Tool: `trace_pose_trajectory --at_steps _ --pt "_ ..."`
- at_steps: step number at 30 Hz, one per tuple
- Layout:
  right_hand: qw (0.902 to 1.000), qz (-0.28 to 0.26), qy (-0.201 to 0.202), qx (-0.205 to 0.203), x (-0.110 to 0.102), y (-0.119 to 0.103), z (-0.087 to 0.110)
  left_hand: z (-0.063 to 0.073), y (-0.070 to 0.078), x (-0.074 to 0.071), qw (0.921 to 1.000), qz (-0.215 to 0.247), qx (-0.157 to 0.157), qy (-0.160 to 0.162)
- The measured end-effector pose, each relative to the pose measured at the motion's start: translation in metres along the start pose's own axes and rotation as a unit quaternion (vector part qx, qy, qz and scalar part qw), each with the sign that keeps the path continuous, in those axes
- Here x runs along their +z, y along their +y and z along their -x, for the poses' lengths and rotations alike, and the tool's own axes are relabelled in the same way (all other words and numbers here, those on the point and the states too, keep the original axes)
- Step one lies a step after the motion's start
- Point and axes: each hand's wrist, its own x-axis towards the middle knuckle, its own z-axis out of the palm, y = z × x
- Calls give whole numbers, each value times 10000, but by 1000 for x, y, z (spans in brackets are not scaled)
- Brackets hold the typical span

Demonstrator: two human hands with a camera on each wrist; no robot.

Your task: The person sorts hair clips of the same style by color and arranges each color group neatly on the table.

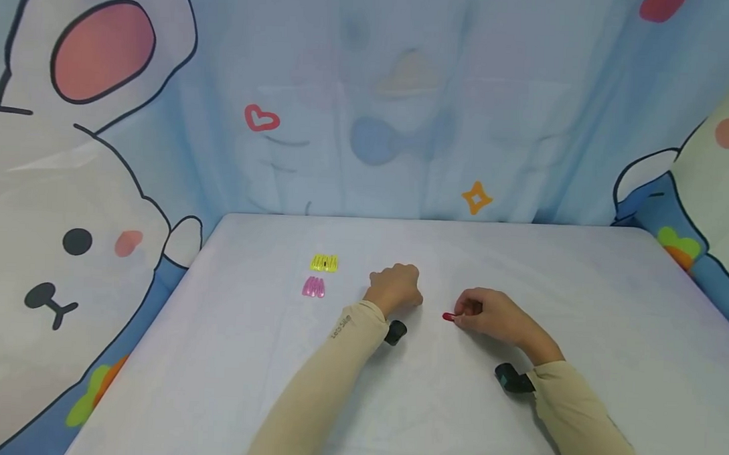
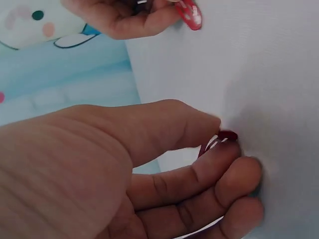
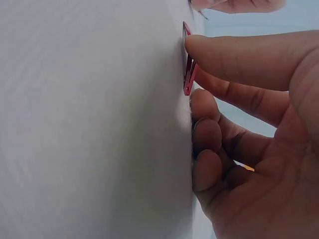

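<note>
My right hand [image 1: 494,317] pinches a red snap hair clip [image 3: 189,82] between thumb and forefinger, close over the white tabletop. The clip's rounded end [image 1: 448,317] sticks out to the left of the fingertips in the head view. To its left, my left hand [image 1: 396,285] is low at the table, back of the hand upward. In the left wrist view its thumb and forefinger pinch a dark red hair clip [image 2: 228,135], mostly hidden by the fingers. The other fingers are curled, with a thin purple edge [image 2: 212,228] showing below them.
Left of my left hand lie a row of yellow hair clips [image 1: 324,263] and, nearer me, a row of pink hair clips [image 1: 313,286]. A blue cartoon curtain [image 1: 318,165] hangs behind the white table [image 1: 580,275]. Dark wrist cameras sit under both wrists.
</note>
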Motion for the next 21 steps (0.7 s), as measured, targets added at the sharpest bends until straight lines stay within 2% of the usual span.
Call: trace_pose_trajectory --at_steps 7,11,16,21 --pt "10000 39 -37 -54 -1 -3 -1 7 -27 -5 9947 1001 15 -226" --pt "9999 2 -29 -107 -4 -4 0 9 -36 -9 9919 1256 -50 -197" --pt "10000 49 -32 -71 -4 -1 1 6 -29 -7 9925 1225 2 7" --pt "10000 -26 -21 33 -1 0 1 0 -18 1 9957 900 -22 238"
